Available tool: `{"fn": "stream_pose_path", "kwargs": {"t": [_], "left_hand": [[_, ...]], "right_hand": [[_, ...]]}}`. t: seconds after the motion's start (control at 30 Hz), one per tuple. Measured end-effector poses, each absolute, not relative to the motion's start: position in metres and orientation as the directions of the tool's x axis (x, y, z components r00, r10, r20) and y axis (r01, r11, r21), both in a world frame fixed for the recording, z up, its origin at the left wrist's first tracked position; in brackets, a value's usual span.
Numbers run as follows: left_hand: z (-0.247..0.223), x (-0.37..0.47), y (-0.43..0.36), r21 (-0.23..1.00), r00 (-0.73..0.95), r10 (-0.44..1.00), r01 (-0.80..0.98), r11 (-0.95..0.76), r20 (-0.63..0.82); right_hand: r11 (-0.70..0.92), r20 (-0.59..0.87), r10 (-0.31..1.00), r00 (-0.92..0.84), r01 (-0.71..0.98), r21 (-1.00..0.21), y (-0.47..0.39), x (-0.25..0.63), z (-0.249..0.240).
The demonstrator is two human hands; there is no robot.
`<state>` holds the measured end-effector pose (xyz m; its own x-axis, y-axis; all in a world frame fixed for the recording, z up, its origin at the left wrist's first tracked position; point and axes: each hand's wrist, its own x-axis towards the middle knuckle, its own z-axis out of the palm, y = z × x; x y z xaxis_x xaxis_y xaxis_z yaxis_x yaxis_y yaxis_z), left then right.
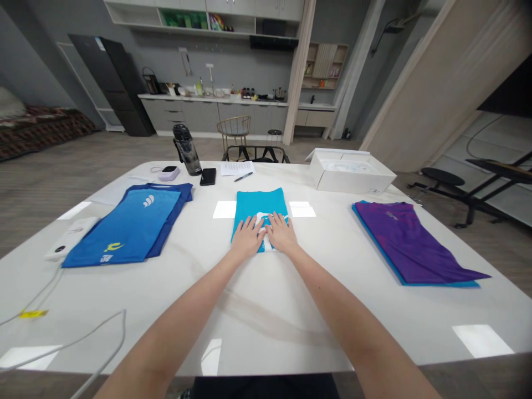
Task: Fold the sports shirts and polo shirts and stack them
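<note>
Resting palm-down, side by side: left hand and right hand, fingers extended and somewhat spread, nothing pinched. Folded teal garment lies flat on the bench beneath both, its plain part reaching beyond the fingertips, a white printed area partly covered by the hands.

Handling, by judgement: light, soft, limp; probably a smooth fabric, so layers may slip over one another or crease if only the top one is caught. Not fragile. Suggested hold: the near corners, just beside each palm, thumb above and fingers under all layers; support from beneath to limit sagging.

Surroundings: blue garments well left of the left hand; purple garment well right of the right hand; pen and black phone ahead of the left hand; white box ahead and right of the right hand
</note>
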<state>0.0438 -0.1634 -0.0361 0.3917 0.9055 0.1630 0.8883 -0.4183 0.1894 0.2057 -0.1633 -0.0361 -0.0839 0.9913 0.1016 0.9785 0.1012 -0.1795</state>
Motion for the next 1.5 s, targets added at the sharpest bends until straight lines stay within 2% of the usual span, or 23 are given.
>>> {"fn": "stream_pose_path", "kwargs": {"t": [0.37,0.7,0.93,1.07,1.17,1.27,1.37,1.5], "left_hand": [[-0.034,0.043,-0.173,0.173,0.375,0.917,0.902,-0.395,0.139],[-0.033,0.005,-0.199,0.164,0.551,0.830,0.814,-0.558,0.089],[-0.027,-0.024,-0.234,0.248,0.531,0.847,0.824,-0.510,-0.023],[-0.021,-0.043,-0.248,0.299,0.501,0.863,0.836,-0.460,-0.072],[-0.010,-0.050,-0.251,0.331,0.406,0.913,0.867,-0.371,-0.039],[0.003,-0.042,-0.247,0.328,0.231,0.973,0.919,-0.219,0.004],[0.009,-0.025,-0.235,0.313,0.095,0.995,0.947,-0.077,-0.043],[0.002,-0.009,-0.220,0.305,0.055,0.995,0.952,-0.028,-0.082]], "right_hand": [[0.212,0.023,0.977,-0.211,0.962,-0.171,-0.219,0.233,-0.030],[0.226,-0.075,0.968,-0.239,0.962,-0.151,-0.263,0.255,-0.021],[0.200,-0.103,0.969,-0.223,0.960,-0.197,-0.288,0.259,-0.016],[0.186,-0.053,0.976,-0.210,0.938,-0.294,-0.298,0.265,-0.013],[0.102,0.034,0.995,-0.097,0.919,-0.381,-0.296,0.272,-0.010],[-0.120,0.009,0.990,0.138,0.894,-0.432,-0.283,0.274,-0.007],[-0.294,-0.127,0.956,0.265,0.870,-0.395,-0.264,0.269,-0.003],[-0.321,-0.201,0.943,0.267,0.890,-0.323,-0.248,0.259,0.000]]}}
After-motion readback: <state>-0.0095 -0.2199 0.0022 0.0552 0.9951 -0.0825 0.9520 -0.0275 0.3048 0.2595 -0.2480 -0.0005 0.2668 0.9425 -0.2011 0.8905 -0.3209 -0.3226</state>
